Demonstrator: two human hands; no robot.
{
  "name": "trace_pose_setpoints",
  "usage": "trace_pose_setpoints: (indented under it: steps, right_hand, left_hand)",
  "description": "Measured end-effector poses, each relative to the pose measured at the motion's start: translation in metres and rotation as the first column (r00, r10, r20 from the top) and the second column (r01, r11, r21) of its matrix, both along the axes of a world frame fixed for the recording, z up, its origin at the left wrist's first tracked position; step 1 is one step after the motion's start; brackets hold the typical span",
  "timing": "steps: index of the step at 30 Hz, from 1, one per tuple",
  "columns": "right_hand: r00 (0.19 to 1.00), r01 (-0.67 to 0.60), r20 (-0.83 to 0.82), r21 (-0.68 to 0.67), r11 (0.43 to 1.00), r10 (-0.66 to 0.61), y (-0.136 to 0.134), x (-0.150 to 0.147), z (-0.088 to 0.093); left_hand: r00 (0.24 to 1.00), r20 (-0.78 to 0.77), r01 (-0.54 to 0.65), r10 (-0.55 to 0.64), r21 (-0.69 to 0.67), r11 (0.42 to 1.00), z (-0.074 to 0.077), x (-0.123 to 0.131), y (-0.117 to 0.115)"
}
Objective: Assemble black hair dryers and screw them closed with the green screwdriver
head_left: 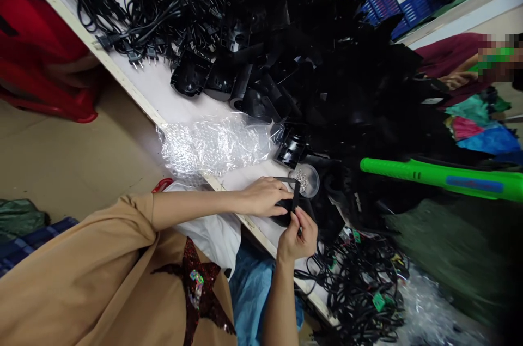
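A thin black angular plastic part [296,193], looking like a frame piece, is between my two hands above the table's near edge. My left hand [265,196] is closed on one side of it, fingers pointing right. Thumb and fingers of my right hand [300,234] pinch its lower end. Just beyond the part stands a round clear tub [314,181] with small metal screws [302,180] in it. A glossy black cylindrical housing [291,150] sits behind the tub. What lies directly under my hands is dark and partly hidden.
Bubble wrap [216,144] hangs over the white table's edge. Black plug cords [151,13] and a large heap of black housings [347,73] cover the far side. Wires with green boards [363,280] lie at right, below a bright green bar-shaped object [441,178]. A co-worker's hand [457,80] shows opposite.
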State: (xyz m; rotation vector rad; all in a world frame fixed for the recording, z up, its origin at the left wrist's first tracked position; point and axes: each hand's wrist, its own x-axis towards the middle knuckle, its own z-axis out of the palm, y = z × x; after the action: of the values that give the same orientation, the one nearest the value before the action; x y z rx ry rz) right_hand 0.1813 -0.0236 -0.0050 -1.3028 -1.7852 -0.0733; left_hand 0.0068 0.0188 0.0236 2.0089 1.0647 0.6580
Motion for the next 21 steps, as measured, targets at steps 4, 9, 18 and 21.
trace_pose_setpoints:
  steps: [4,9,18,21]
  right_hand:
    - [1.000,0.020,-0.007,0.019,1.000,-0.020,-0.0012,-0.0019,-0.0031]
    - [0.999,0.034,-0.007,0.052,0.998,-0.034,-0.0022,-0.0041,-0.0054]
    - [0.999,0.028,0.031,0.098,0.995,-0.031,0.0013,-0.0075,-0.0024]
    - [0.999,0.034,0.027,0.091,0.995,-0.037,0.0018,-0.0076,-0.0014]
  left_hand:
    - [1.000,-0.004,0.001,-0.001,0.022,1.000,-0.0017,0.0016,0.0007]
    - [1.000,-0.008,0.002,-0.002,0.013,1.000,-0.0016,0.0023,0.0010]
    - [0.999,-0.008,-0.033,0.033,0.022,0.999,-0.0013,0.0016,0.0002]
    - [0.999,-0.023,-0.027,0.028,0.031,0.999,0.0011,0.0013,0.0010]
